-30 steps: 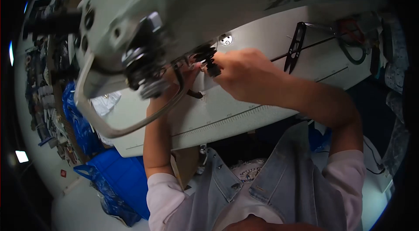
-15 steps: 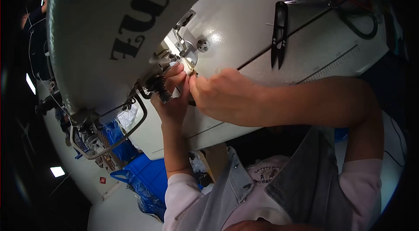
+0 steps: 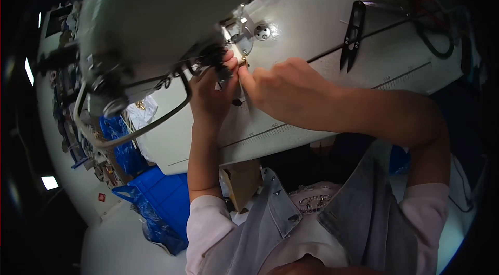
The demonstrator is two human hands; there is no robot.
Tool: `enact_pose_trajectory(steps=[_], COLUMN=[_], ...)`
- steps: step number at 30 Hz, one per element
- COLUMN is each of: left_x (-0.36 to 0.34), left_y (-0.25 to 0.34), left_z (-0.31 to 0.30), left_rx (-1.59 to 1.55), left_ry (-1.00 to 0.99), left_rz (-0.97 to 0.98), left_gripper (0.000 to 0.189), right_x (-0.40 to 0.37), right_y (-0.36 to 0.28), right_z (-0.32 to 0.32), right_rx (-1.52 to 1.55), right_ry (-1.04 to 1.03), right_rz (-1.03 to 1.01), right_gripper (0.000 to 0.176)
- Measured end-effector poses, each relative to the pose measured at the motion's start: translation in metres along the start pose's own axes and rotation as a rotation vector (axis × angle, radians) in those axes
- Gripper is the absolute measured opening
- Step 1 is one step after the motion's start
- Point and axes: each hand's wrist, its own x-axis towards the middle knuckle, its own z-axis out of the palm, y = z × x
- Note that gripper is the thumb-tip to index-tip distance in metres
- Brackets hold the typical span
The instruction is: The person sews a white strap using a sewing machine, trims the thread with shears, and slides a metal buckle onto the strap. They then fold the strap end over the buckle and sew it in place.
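Observation:
A sewing machine [image 3: 156,20] fills the upper left of the view, its needle area lit. Just in front of the needle plate, my left hand [image 3: 214,90] has its fingers closed on a small pale piece [image 3: 239,58], partly behind the machine's parts. My right hand [image 3: 283,88] meets it from the right, thumb and forefinger pinched at the edge of the same piece. What lies between the right fingertips is too small to make out. The two hands almost touch.
Black thread snips [image 3: 353,36] lie on the white table [image 3: 312,20] to the right, near dark-handled scissors [image 3: 436,41]. A printed ruler runs along the front edge. A blue bin [image 3: 163,205] stands below left, beside blue plastic. A metal rod loop [image 3: 130,137] juts from the machine.
The camera view has shifted, so the machine, hands and snips appear further right and slightly higher. Both hands keep their pinch near the needle.

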Motion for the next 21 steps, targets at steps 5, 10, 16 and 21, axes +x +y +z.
enact_pose_trajectory(steps=[5,10,16,21], left_x=[-0.004,-0.003,0.009,0.012], left_y=[-0.010,-0.020,-0.037,-0.041], left_z=[0.001,0.002,-0.011,-0.015], left_rx=[-0.136,-0.115,-0.534,-0.320], left_ry=[0.021,-0.006,-0.168,-0.093], left_rz=[-0.038,0.018,-0.017,0.122], left_gripper=[0.025,0.020,0.021,0.020], right_x=[0.008,0.013,0.004,0.012], right_y=[0.009,0.007,0.002,-0.004], right_z=[-0.005,-0.010,-0.007,-0.020], right_rx=[0.052,0.088,0.073,-0.247], right_ry=[-0.054,-0.093,-0.178,-0.309], right_rz=[0.027,0.105,0.141,0.072], right_gripper=[0.028,0.031,0.045,0.047])
